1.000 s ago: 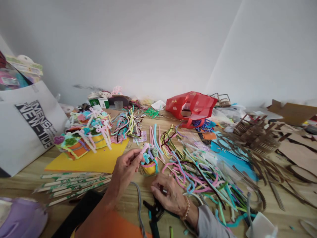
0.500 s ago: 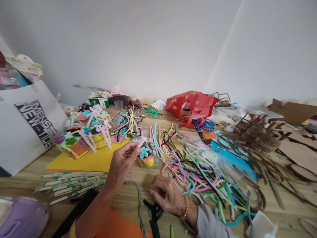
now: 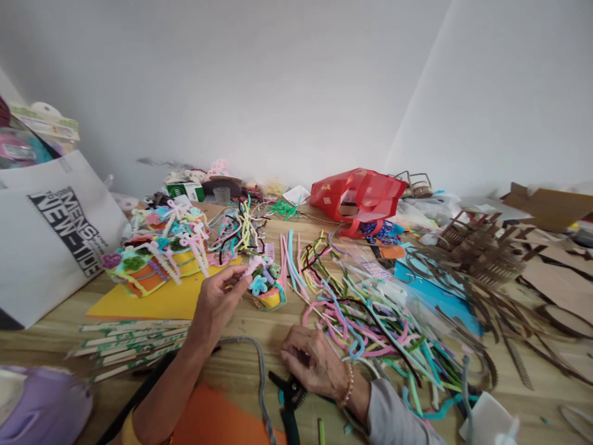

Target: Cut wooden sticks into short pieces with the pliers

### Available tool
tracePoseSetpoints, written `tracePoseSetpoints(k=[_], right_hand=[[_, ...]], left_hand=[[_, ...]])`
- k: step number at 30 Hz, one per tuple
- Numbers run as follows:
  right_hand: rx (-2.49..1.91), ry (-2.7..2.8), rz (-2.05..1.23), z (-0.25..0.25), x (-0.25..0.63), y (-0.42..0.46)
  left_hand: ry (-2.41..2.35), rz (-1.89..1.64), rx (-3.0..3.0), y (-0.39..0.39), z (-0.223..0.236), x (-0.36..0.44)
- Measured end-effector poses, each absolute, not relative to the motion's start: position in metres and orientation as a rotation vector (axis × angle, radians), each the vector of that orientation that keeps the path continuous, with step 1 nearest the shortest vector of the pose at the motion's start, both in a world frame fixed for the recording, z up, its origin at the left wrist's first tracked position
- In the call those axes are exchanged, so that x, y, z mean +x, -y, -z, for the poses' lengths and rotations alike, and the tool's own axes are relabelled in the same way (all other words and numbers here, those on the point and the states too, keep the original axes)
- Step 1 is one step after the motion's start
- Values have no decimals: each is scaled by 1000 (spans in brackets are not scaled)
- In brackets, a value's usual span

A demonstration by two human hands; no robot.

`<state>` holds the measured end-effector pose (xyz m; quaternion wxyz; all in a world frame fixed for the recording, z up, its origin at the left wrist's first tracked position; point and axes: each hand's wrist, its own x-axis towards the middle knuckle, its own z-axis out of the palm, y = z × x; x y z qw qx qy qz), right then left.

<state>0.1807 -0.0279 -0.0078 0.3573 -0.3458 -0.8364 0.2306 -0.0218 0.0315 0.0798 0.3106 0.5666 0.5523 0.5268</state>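
Note:
My left hand (image 3: 218, 301) pinches the pink fuzzy handle (image 3: 253, 265) of a small yellow flower basket (image 3: 271, 298). A blue pipe-cleaner flower (image 3: 258, 285) sits at the basket's front, with green and purple pieces beside it. The basket is at or just above the tabletop; I cannot tell which. My right hand (image 3: 311, 361) rests on the table with its fingers curled in and nothing visible in them. Just left of that hand lies a black spring-loaded hand cutter (image 3: 291, 392). A grey pipe cleaner (image 3: 260, 364) curves between my two arms.
Loose pipe cleaners (image 3: 375, 315) spread to the right. Decorated baskets (image 3: 148, 285) stand on yellow sheets (image 3: 152, 305) at left, behind wrapped sticks (image 3: 139, 346). A red bag (image 3: 356, 194) lies at the back, a white bag (image 3: 55, 241) far left, brown woven baskets (image 3: 486, 253) at right.
My left hand has shifted slightly left and toward me, carrying the small flower basket with it. My right hand has stayed in place beside the cutter.

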Motion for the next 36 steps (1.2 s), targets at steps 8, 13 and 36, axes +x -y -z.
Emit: tracePoseSetpoints(k=[8, 13, 36], right_hand=[[-882, 2200, -594, 9, 182, 26], [-903, 2188, -604, 9, 183, 27], [-891, 2219, -587, 7, 180, 26]], left_hand=[[-1466, -1363, 1497, -26, -78, -28], [-1497, -1385, 1473, -23, -79, -36], [-1402, -1302, 1475, -4, -45, -18]])
